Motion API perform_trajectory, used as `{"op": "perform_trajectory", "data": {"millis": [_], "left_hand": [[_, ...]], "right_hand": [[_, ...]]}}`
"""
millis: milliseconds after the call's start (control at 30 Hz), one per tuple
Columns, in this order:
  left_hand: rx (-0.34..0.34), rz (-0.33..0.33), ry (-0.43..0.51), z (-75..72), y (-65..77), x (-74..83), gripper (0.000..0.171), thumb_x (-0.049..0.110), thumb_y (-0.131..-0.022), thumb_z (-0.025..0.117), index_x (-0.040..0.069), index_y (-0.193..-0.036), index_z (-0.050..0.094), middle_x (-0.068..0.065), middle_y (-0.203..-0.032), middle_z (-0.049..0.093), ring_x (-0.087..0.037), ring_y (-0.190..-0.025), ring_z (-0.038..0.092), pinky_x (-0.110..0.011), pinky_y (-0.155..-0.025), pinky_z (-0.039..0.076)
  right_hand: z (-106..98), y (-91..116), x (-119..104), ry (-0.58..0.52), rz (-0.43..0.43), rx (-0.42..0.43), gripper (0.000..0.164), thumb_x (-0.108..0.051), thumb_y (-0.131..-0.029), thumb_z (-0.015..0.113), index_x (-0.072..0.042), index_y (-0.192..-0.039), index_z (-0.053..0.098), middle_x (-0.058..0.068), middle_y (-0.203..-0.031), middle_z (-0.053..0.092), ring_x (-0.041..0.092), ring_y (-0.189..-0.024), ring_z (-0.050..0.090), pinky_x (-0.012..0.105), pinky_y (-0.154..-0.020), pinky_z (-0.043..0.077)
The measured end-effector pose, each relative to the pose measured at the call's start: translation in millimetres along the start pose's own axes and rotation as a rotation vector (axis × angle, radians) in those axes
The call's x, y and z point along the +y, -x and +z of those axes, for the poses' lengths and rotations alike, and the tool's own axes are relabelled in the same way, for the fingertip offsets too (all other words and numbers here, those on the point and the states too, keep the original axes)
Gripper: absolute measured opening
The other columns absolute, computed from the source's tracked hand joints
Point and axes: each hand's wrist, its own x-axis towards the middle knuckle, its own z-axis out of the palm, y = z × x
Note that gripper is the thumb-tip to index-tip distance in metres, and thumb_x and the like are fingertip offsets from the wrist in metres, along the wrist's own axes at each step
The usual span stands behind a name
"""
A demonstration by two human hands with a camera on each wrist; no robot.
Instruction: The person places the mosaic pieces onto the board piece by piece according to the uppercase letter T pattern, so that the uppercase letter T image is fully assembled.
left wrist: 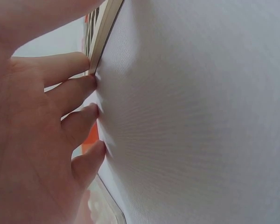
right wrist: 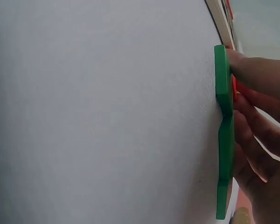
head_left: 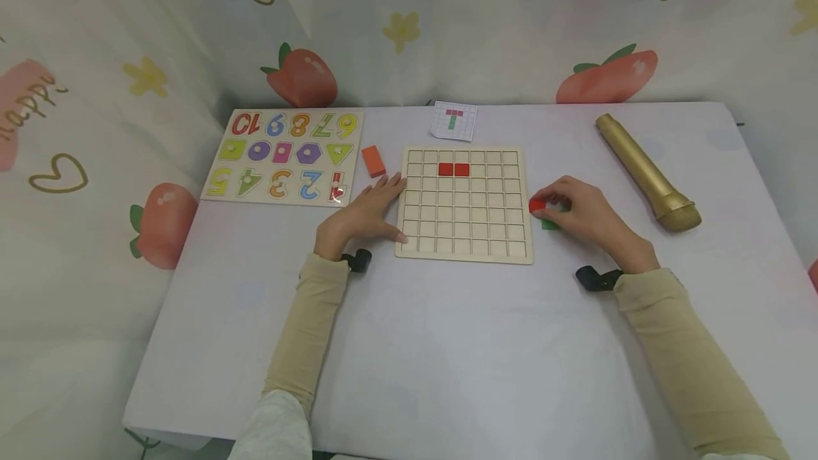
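Your right hand is narrow: thumb and fingers pinch a red tile just off the right edge of the wooden board. Your left hand is wide, fingers spread, thumb and a fingertip touching the board's left edge; nothing gripped in it.

Green tiles lie right by the pinching fingers, on your side of the red tile. The right wrist view shows three in a row; can't tell if the fingers touch them.

Key relation, as I judge it: held red tile versus two red tiles sitting side by side in the board's second row from the far edge, third and fourth columns from the left. Their row runs left-right. From your right hand they lie leftward and farther from you, so the way there crosses the board's right columns. The cell just right of the pair is bare. Right hand is the nearer one to that cell; left is across the board.

Farther out: a card with a red and green T sits just beyond the board's far edge. Orange block just past your left fingers, number puzzle left of that. Gold microphone to the right, slanted, on the desk.
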Motion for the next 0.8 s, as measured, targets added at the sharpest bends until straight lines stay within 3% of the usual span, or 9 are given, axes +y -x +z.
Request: {"op": "perform_trajectory", "data": {"millis": [233, 500, 800], "left_hand": [[0.005, 0.004, -0.006, 0.0, -0.5, -0.6, 0.115, 0.034, -0.083, 0.087, 0.015, -0.167, 0.011, -0.001, -0.175, 0.001, -0.020, -0.162, -0.007, -0.039, -0.133, -0.003], [-0.001, 0.015, -0.014, -0.8, 0.3, -0.1, 0.114, 0.033, -0.083, 0.086, 0.013, -0.167, 0.011, -0.003, -0.175, 0.001, -0.021, -0.162, -0.006, -0.039, -0.133, -0.002], [-0.002, 0.003, 0.003, -0.5, 0.1, 0.0, 0.113, 0.032, -0.083, 0.086, 0.014, -0.167, 0.011, -0.001, -0.175, 0.001, -0.020, -0.162, -0.007, -0.038, -0.133, -0.003]], "right_hand": [[-2, -5, 0, 0.052, -0.052, 0.030, 0.025, -0.011, -0.090, 0.078, 0.002, -0.112, 0.074, 0.018, -0.103, 0.068, 0.029, -0.090, 0.059, 0.040, -0.077, 0.048], [-7, -9, -4, 0.041, -0.014, 0.031, 0.028, -0.012, -0.090, 0.079, 0.003, -0.114, 0.073, 0.019, -0.104, 0.065, 0.034, -0.094, 0.060, 0.047, -0.080, 0.051], [-6, -24, -11, 0.010, -0.003, 0.023, 0.029, -0.014, -0.092, 0.077, 0.002, -0.116, 0.073, 0.019, -0.107, 0.065, 0.034, -0.097, 0.060, 0.046, -0.082, 0.052]]}}
